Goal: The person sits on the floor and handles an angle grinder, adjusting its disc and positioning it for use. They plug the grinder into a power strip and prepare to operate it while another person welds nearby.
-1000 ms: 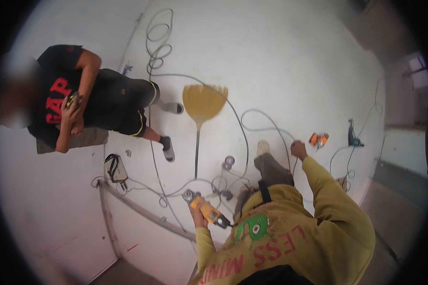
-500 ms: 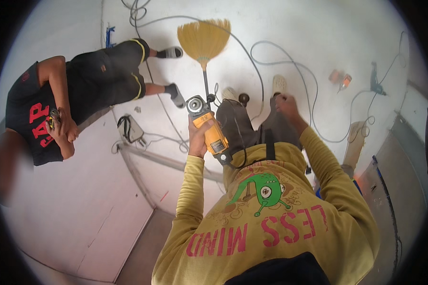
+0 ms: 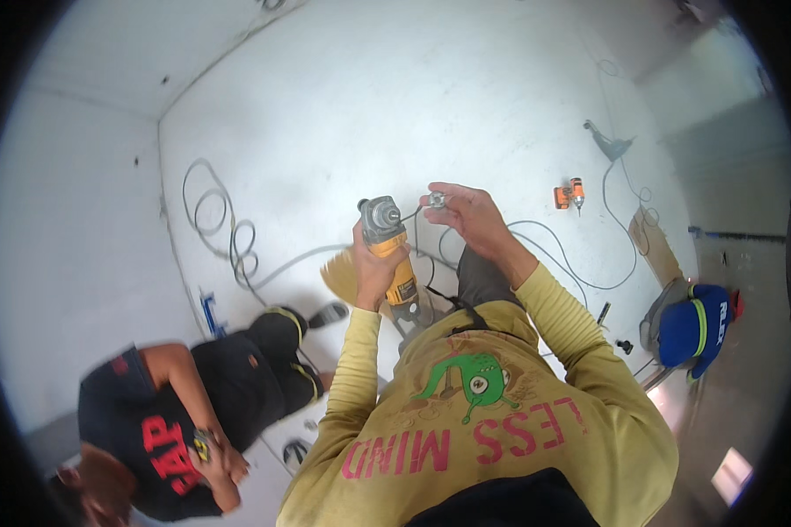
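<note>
My left hand (image 3: pixel 380 272) is wrapped round the yellow body of an angle grinder (image 3: pixel 402 285). Its grey head points away from me, with the bare spindle facing up and no disc on it. To the right of that head, my right hand (image 3: pixel 475 220) pinches a small round metal piece (image 3: pixel 437 200) between thumb and fingers; its exact kind is too small to tell. A dark cord runs from the grinder's tail by my waist. Behind my left hand, the straw broom (image 3: pixel 341 274) is partly hidden.
On the white floor lie an orange cordless drill (image 3: pixel 575 193), a teal power tool (image 3: pixel 611 145) and looped cables (image 3: pixel 211 211). A person in black (image 3: pixel 237 386) stands at left, holding a small yellow-black object. Another person in blue (image 3: pixel 685 334) is low at right.
My right hand has come up from beside my leg to the grinder's head, with the small metal piece in its fingers. The view has shifted, and the co-worker in black now appears lower.
</note>
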Available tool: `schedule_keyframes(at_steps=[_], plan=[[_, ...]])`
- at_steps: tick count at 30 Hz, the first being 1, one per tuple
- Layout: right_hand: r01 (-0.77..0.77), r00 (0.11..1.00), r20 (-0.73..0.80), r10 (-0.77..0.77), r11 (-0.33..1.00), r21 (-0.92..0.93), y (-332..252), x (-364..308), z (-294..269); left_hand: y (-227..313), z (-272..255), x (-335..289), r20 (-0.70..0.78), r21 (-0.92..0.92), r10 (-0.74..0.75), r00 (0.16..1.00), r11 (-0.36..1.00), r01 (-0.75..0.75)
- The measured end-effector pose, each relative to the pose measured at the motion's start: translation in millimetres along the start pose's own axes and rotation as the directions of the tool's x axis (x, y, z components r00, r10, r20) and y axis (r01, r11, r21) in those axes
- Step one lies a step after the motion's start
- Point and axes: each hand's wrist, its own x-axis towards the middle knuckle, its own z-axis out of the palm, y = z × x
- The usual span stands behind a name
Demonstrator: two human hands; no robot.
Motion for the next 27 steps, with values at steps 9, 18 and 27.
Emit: schedule_keyframes(at_steps=[9,18,27], plan=[[0.522,0.713,0.094,-0.695,0.437,-0.733,-93.5,107.8,-56.3,51.5,114.9,191.3,0.242,0.094,0.064,0.968,0.992,-0.089],[0.552,0.573,0.195,-0.796,0.199,-0.810,-255.2,253.8,-160.3,136.4,257.5,392.2,0.372,0.139,0.088,0.924,0.979,-0.149],[0.390,0.516,0.142,-0.845,0.084,-0.917,-410.4,389.8,-277.5,182.2,421.2,605.4,0.536,0.031,0.194,0.822,0.968,-0.248]])
